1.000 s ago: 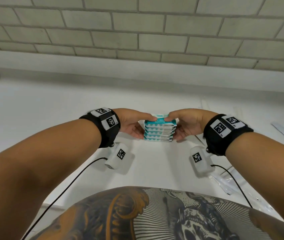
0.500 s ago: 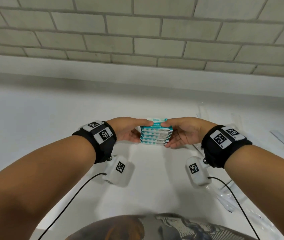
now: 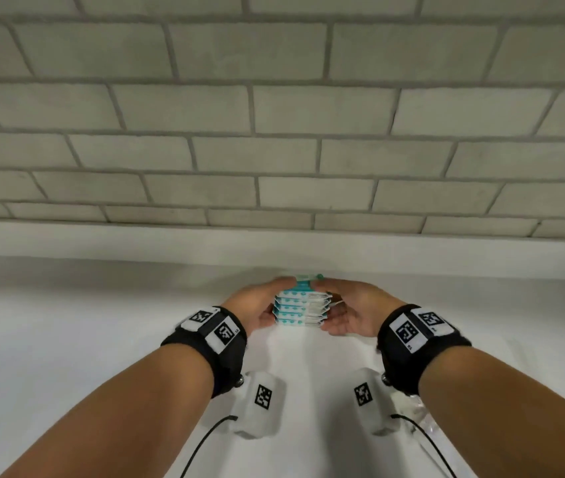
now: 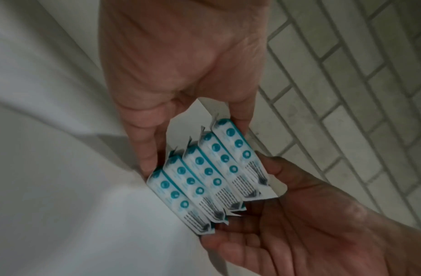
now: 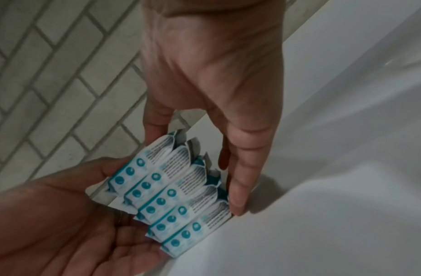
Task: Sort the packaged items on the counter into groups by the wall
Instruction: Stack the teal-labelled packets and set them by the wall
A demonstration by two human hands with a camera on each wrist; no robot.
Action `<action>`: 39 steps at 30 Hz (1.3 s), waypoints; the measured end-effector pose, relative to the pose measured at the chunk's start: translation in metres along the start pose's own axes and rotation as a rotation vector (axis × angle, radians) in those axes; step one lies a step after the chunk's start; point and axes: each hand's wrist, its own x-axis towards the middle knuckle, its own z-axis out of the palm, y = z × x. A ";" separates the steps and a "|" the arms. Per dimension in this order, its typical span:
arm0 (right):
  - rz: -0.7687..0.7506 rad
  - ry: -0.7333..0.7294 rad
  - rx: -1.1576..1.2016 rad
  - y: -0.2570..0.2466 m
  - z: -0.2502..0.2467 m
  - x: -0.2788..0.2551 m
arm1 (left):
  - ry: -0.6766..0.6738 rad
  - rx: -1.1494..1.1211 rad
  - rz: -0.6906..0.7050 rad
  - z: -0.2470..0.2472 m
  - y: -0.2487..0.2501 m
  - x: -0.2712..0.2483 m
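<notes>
A stack of several white and teal packets [image 3: 301,305] sits between my two hands, close to the foot of the wall. My left hand [image 3: 262,301] grips its left end, thumb on the top packet and fingers down the side. My right hand [image 3: 344,307] grips the right end the same way. In the left wrist view the stack of packets [image 4: 209,173] reaches down to the counter, with my left hand [image 4: 181,84] above it. In the right wrist view my right hand's fingertips [image 5: 237,209] touch the counter beside the stack of packets [image 5: 171,198].
The white counter [image 3: 67,332] ends at a low white ledge [image 3: 101,243] under a grey brick wall [image 3: 274,132]. Clear plastic wrappers [image 3: 424,414] lie at the lower right, partly behind my right wrist. Cables run from both wrist cameras.
Both hands have carried the stack away from my body, towards the wall. My view has tilted up, so the items at the right have left the picture.
</notes>
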 end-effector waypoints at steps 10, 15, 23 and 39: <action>-0.138 0.072 0.223 -0.053 0.003 0.065 | 0.078 -0.134 0.032 -0.011 0.045 0.080; -0.130 0.073 0.154 -0.055 0.001 0.068 | 0.058 -0.110 0.071 -0.012 0.042 0.082; -0.228 0.082 0.122 -0.041 0.006 0.052 | 0.025 -0.152 0.092 -0.011 0.040 0.049; -0.146 0.068 0.113 -0.036 0.016 0.032 | 0.151 -0.155 0.025 -0.010 0.034 0.048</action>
